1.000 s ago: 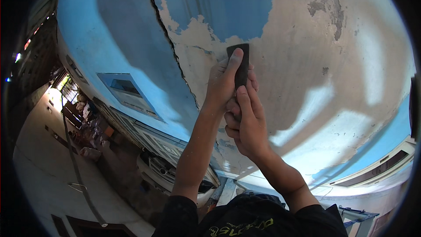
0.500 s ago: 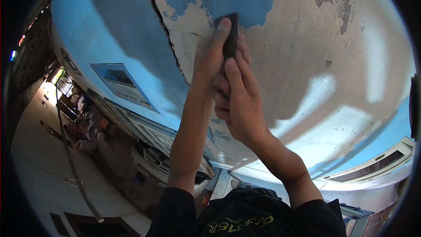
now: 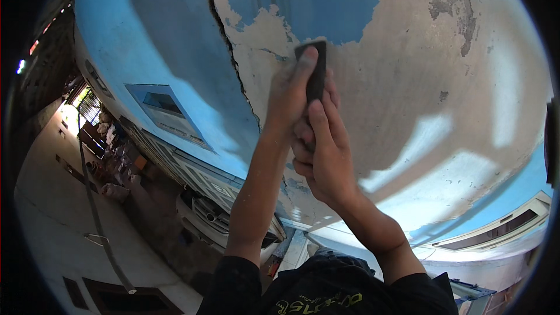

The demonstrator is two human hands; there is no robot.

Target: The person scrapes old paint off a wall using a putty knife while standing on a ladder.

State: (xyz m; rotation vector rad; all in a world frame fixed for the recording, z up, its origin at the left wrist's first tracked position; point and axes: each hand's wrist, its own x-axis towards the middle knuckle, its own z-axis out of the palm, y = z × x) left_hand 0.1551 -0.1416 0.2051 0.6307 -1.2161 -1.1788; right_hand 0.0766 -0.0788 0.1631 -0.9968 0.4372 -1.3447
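Both my hands are closed around a dark, flat scraper (image 3: pixel 317 76) held up against the wall. My left hand (image 3: pixel 284 98) is the higher one, its thumb pressed along the flat face. Lower down, my right hand (image 3: pixel 331 154) wraps round the tool's lower part, fingers overlapping with the left; any handle is hidden inside them. The scraper's top end is at the ragged lower edge of the blue paint (image 3: pixel 332 6). Bare, greyish plaster (image 3: pixel 402 81) surrounds that patch to the right and below.
A long dark crack (image 3: pixel 224 41) runs down the wall left of my hands. Further left is a small recessed window (image 3: pixel 163 108). Far below stands a parked car (image 3: pixel 204 213), with a pole or cable (image 3: pixel 96 221) to its left. Part of a metal frame (image 3: pixel 472 289) shows at lower right.
My two hands and the scraper have moved down along the wall, from over the blue paint's lower edge to just at it. The whole view has shifted slightly.
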